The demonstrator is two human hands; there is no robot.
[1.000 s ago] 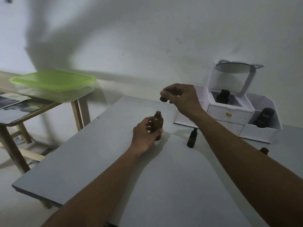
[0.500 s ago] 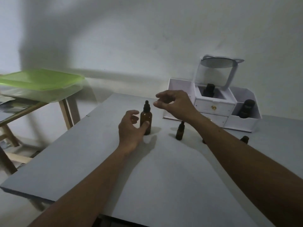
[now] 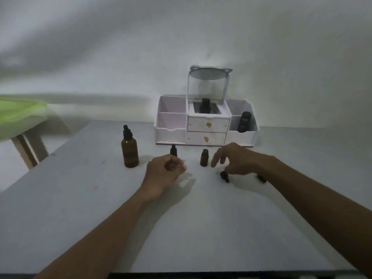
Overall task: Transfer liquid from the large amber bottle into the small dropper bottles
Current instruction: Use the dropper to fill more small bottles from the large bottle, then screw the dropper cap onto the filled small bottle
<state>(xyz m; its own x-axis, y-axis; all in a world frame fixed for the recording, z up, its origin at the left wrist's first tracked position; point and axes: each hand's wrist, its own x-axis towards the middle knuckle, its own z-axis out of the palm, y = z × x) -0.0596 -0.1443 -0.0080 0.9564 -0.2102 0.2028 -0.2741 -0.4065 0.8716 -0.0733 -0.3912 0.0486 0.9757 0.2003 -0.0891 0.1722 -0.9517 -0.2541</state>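
While I am watching from the head camera, a pale grey table (image 3: 100, 198) is filling most of the view, sitting against a plain white wall (image 3: 141, 57) in dim light. A white organiser (image 3: 207, 127) with two small drawers and a raised mirror is standing at the far edge, with dark bottles in its middle and right compartments. A green-lidded container (image 3: 18, 113) is resting on a wooden stand off to the left.

The large amber bottle (image 3: 129, 152) is standing upright with its dropper cap on, just to the left of the left hand (image 3: 163, 174) and clear of it. A small dropper bottle (image 3: 173, 151) is standing right behind that hand's grip, partly hidden by the knuckles. A second small bottle (image 3: 204, 157), uncapped, is standing between the two hands, just beside the right hand's (image 3: 235, 160) extended fingers. A dark dropper cap (image 3: 224, 176) is lying on the table directly under the right grip; I cannot tell whether the fingers are touching it.

Both forearms are reaching forward, bare. The left hand is curling into a loose fist, palm down, and whether it is pinching anything I cannot tell. The right hand is hanging palm down with its fingers spread apart.
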